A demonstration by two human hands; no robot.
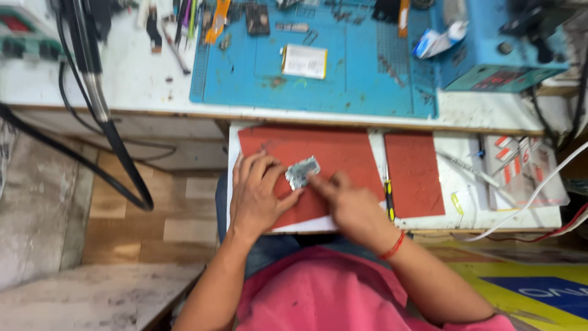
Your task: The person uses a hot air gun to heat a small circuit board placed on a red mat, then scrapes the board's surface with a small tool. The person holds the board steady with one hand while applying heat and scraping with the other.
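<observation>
Nearest me, my left hand [257, 196] pinches the small silvery circuit board [302, 172] on the red mat [331, 153]; right hand [349, 205] presses it with a fingertip, holding nothing.

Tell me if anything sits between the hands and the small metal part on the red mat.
Nothing visible does. The left hand holds the small metal part at its left edge, and the right hand touches its right side with a fingertip. The red mat around them is bare.

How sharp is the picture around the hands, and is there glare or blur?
Head view: soft motion blur overall; the left hand and right hand look smeared, the small silvery part shines but lacks detail; lighting is even, shadows faint on the red mat.
</observation>
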